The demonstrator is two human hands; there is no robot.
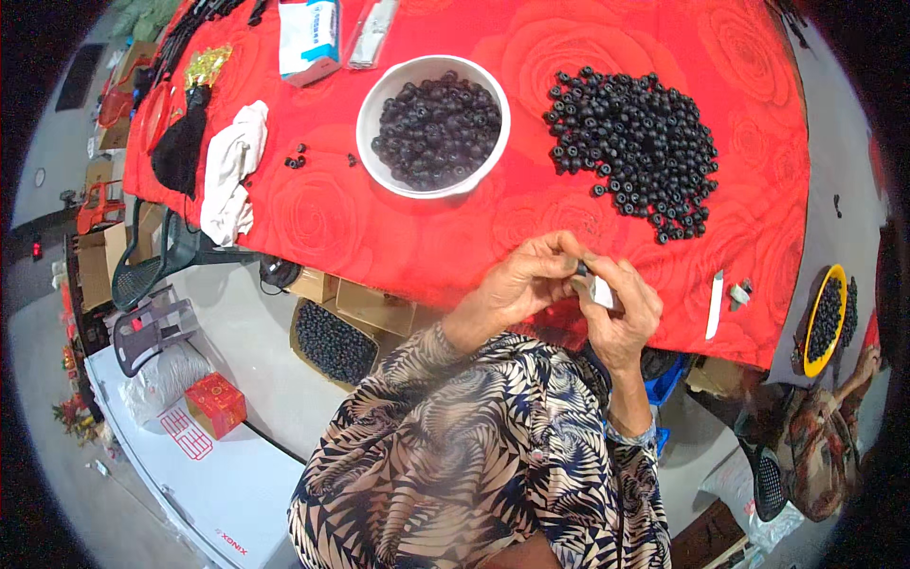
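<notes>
My left hand (526, 277) and my right hand (623, 311) meet over the near edge of the red tablecloth (408, 239). Between the fingertips of my left hand is a small black part (580, 268), pinched. My right fingers close around a small white piece (603, 293) held against that part; its kind cannot be made out. Beyond my hands, a white bowl (365, 142) holds many black ring-like parts. A loose pile of the same black parts (633, 142) lies to its right. A few stray black parts (296, 159) lie left of the bowl.
A crumpled white cloth (232, 175) and a black item with gold trim (180, 147) lie at left. A tissue pack (309, 40) is at the back. A slim white strip (715, 305) lies near right. A box of black parts (332, 343) stands below the table.
</notes>
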